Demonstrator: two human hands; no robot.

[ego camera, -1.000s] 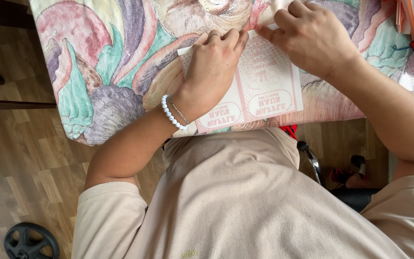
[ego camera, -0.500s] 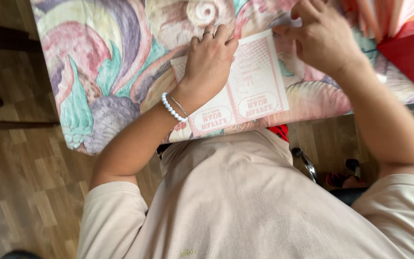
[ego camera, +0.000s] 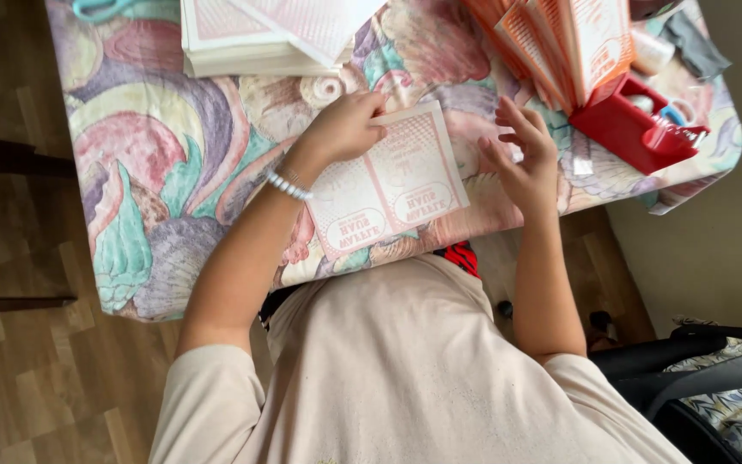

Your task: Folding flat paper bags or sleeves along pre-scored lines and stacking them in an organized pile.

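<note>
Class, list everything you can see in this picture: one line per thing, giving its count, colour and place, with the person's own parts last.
flat printed sheet: one, white with red print, table's near edge, under the left hand.
stack of sheets: one, white and red, far side of the table.
folded paper boxes: several, orange and white, far right.
red tray: one, right of the table, small items inside.
tablecloth: one, pastel shell pattern, covering the table.
wooden floor: brown, left.
bead bracelet: one, white, left wrist.
left hand: pressing on the sheet.
right hand: open, just right of the sheet.
</note>
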